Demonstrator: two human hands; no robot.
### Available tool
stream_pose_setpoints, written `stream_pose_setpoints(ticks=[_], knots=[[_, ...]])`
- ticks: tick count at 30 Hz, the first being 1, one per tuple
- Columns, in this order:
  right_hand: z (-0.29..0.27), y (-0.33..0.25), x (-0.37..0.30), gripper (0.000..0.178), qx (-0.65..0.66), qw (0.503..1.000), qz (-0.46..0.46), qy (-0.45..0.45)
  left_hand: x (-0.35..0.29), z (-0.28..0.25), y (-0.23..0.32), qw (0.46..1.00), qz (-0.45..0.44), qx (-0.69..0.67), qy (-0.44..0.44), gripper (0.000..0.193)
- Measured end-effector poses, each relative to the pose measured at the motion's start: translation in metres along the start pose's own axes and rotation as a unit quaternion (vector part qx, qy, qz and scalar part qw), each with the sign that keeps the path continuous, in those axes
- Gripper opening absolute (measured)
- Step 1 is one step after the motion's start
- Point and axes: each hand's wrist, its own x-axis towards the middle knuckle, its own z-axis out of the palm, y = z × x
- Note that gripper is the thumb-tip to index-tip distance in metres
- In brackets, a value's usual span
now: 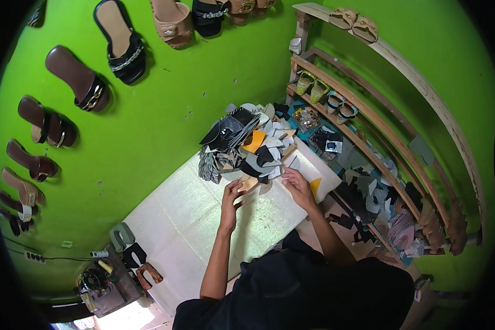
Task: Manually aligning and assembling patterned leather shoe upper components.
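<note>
A tall heap of cut material scraps (pixel 257 144) in black, grey, white and tan rises at the far end of the pale covered table (pixel 203 220). At its near edge, my left hand (pixel 232 199) has its fingers apart and curved, close to a tan scrap (pixel 249 182). My right hand (pixel 297 186) is at the heap's right side, fingers loosely bent and spread, near a grey pointed scrap (pixel 295 163). Neither hand shows anything held. An orange piece (pixel 253 141) stands out in the heap, and a yellow scrap (pixel 315 186) lies just right of my right hand.
Sandals (pixel 82 80) hang on the green wall at left. A wooden rack (pixel 368 93) with shoes stands at right, more scraps (pixel 368 187) below it. U-shaped pieces (pixel 148 275) lie at the table's left end, beside a small cluttered stand (pixel 107 291).
</note>
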Motion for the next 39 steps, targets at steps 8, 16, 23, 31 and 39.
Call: stream_pose_setpoints(ticks=[8,16,23,31,39], knots=[[-0.037,0.023,0.086,0.041,-0.006,0.998,0.011,-0.06,0.06,0.046,-0.012,0.996,-0.042,-0.002,0.077,0.049],[-0.071,0.048,0.181,0.036,-0.073,0.994,-0.015,-0.082,0.141,0.11,-0.003,0.993,-0.037,0.0,0.116,0.049],[-0.072,0.066,0.248,0.03,-0.17,0.979,-0.099,-0.047,0.191,0.135,-0.008,0.992,-0.025,-0.03,0.119,0.045],[-0.046,0.099,0.298,0.021,-0.353,0.929,-0.11,-0.024,0.201,0.141,-0.01,0.989,-0.062,-0.014,0.137,0.041],[-0.03,0.104,0.306,0.013,-0.44,0.887,-0.137,0.032,0.198,0.133,-0.021,0.989,-0.059,-0.02,0.131,0.036]])
